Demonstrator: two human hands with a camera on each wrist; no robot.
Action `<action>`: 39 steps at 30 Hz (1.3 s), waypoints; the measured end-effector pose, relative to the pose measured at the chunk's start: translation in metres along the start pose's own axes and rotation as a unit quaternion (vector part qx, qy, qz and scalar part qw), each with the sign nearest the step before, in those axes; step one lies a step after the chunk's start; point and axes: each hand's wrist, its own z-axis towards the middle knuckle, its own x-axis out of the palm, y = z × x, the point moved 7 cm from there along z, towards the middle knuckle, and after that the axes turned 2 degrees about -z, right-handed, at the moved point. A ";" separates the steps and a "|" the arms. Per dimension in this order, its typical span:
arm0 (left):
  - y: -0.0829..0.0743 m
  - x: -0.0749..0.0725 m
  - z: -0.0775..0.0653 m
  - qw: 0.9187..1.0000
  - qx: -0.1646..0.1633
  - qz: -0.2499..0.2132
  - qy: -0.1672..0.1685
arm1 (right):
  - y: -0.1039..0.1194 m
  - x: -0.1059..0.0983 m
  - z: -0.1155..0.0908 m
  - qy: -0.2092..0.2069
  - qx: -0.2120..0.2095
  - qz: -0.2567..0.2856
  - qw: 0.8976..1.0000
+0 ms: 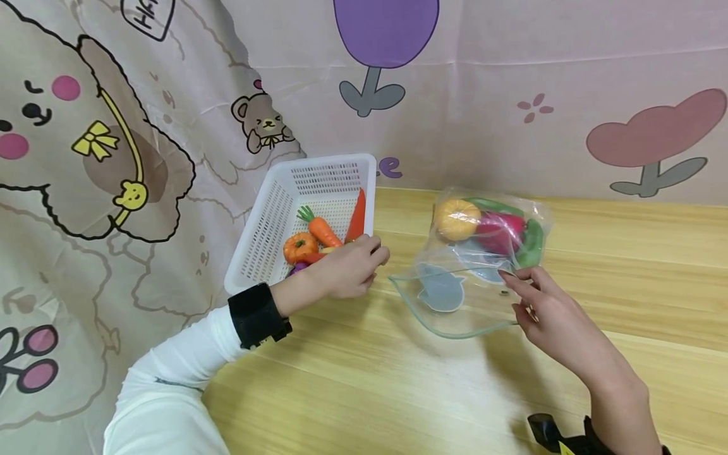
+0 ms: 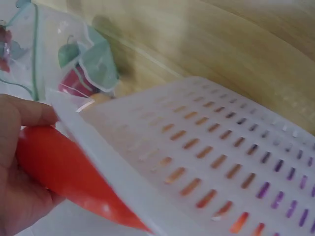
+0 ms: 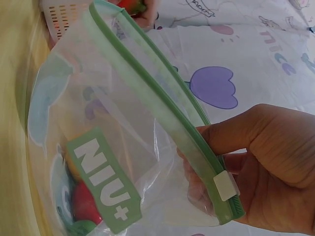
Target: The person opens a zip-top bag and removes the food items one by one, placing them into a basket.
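Thumb and fingers of the right hand [image 1: 552, 313], nearest at four o'clock, pinch the clear zip bag [image 1: 483, 306] by its mouth, right next to the white slider [image 3: 225, 186]. Limp, slick film, by the look of it; it should sag wherever unsupported, so the stiffer green zip edge is the place to hold.

Over to six o'clock, just off centre: the left hand [image 1: 355, 268] has a red pepper [image 2: 69, 172] gripped between thumb and fingers at the four o'clock corner of the white basket [image 1: 330, 180], tip hidden behind the rim. Smooth, shiny, probably light and firm; the taper could slip, so the thick end is the better hold.

Basket at nine o'clock: carrot [image 1: 323, 231] and orange pumpkin [image 1: 300, 247] inside. And farthest, at three o'clock, the bag's bulging end: yellow pumpkin [image 1: 457, 219], magenta pepper [image 1: 500, 234], likely most of its weight.
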 end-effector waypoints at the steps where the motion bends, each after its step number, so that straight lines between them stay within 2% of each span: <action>1: 0.002 0.001 -0.001 1.000 0.001 0.006 -0.002 | 0.000 0.000 0.000 0.001 0.001 0.000 1.000; 3: 0.006 0.001 -0.002 1.000 0.000 0.018 -0.007 | -0.001 0.000 0.000 0.004 0.003 0.001 1.000; 6: 0.015 0.001 -0.004 0.999 -0.023 0.023 -0.005 | -0.001 0.000 0.000 0.004 0.004 0.001 1.000; 11: 0.028 0.007 -0.007 0.997 -0.069 0.007 0.026 | -0.002 -0.001 0.000 0.007 0.006 0.001 1.000; 18: 0.031 0.012 -0.008 0.994 -0.093 0.003 0.064 | -0.001 -0.001 0.000 0.005 0.005 0.001 1.000; 21: 0.027 0.007 -0.006 0.994 -0.091 0.014 0.053 | 0.000 -0.001 0.000 0.003 0.004 0.002 1.000; 24: 0.018 -0.002 -0.002 0.996 -0.081 0.022 0.019 | 0.000 -0.001 0.000 0.004 0.006 0.003 1.000; 27: 0.005 -0.013 0.003 0.997 -0.060 0.017 -0.043 | 0.000 -0.001 0.000 0.005 0.006 0.003 1.000; 29: -0.006 -0.022 0.007 0.995 -0.035 0.013 -0.093 | 0.000 -0.001 0.000 0.005 0.006 0.004 1.000; 31: -0.020 -0.030 0.011 0.990 0.003 0.007 -0.138 | 0.001 -0.001 0.000 0.004 0.005 0.004 1.000; 33: -0.037 -0.036 0.015 0.985 0.050 0.001 -0.167 | 0.000 -0.001 0.000 0.005 0.006 0.004 1.000; 36: -0.065 -0.038 0.021 0.977 0.117 0.003 -0.180 | 0.000 -0.001 0.000 0.006 0.008 0.005 1.000; 39: -0.094 -0.036 0.029 0.974 0.165 0.029 -0.152 | 0.000 -0.001 0.000 0.007 0.008 0.009 1.000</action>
